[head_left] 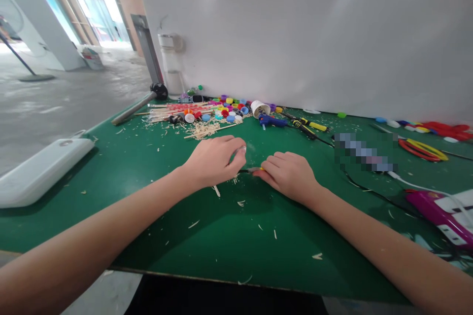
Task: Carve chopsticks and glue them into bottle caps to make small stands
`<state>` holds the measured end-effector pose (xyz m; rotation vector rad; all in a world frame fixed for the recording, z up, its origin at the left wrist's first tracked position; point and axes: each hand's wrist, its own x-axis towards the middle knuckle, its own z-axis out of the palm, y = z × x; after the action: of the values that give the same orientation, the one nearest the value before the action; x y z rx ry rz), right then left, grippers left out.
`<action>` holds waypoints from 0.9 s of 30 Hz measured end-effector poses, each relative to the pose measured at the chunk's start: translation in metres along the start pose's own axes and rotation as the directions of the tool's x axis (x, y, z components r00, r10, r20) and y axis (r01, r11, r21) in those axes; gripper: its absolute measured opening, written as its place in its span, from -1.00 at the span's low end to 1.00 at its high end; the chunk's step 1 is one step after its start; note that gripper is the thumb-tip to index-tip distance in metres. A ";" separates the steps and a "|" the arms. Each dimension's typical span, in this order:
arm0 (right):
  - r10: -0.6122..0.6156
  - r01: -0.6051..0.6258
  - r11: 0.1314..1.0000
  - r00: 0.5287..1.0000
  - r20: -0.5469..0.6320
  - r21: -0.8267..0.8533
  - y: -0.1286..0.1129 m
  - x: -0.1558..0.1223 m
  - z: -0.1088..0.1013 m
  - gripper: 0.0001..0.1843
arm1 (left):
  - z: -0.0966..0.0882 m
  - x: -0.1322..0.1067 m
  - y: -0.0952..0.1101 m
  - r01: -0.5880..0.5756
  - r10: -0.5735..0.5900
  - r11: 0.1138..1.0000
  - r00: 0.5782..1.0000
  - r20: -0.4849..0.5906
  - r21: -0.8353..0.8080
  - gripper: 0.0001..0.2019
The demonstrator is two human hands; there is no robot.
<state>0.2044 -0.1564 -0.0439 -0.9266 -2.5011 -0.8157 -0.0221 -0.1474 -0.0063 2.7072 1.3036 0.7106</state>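
Above the middle of the green table (236, 236), my left hand (218, 159) is closed, thumb and forefinger curled towards each other. A small clear, shiny bit (243, 149) shows at its fingertips; its kind is hidden. My right hand (291, 177) is wrapped around a small tool with a yellow and grey metal end (255, 170), most of it covered by the fingers. This end points left, at a short dark piece (244, 171) beside my left thumb. A pale wood strip (216, 191) lies just below my left hand.
Behind the hands lie wood shavings (207, 130), coloured bottle caps (225, 110), a tipped white cup (259, 109) and a blue glue gun (272, 121). Yellow-black tools (314, 125), cables and a magenta power strip (443, 216) occupy the right. A white case (48, 169) lies left.
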 end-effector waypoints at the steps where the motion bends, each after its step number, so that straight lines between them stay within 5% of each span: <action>1: -0.001 0.001 1.000 1.000 0.001 -0.002 0.000 0.000 0.000 -0.57 | 0.000 0.000 -0.001 0.007 -0.007 1.000 1.000 -0.001 -0.008 -0.66; 14: -0.034 0.013 0.995 0.972 0.230 0.096 0.003 0.007 0.000 -0.48 | 0.002 0.001 0.003 -0.025 0.025 0.999 1.000 -0.006 -0.039 -0.68; 21: -0.033 0.031 0.999 0.996 0.086 0.025 0.001 0.001 0.002 -0.51 | 0.003 0.002 0.001 -0.013 0.011 0.998 0.999 -0.038 -0.055 -0.70; 27: 0.038 -0.038 0.999 0.999 -0.011 0.024 0.000 0.000 0.002 -0.56 | 0.002 0.001 -0.007 0.109 -0.113 0.993 0.991 -0.075 -0.052 -0.63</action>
<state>0.2046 -0.1551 -0.0451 -0.9557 -2.4705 -0.7750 -0.0254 -0.1414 -0.0096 2.5701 1.4219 0.8326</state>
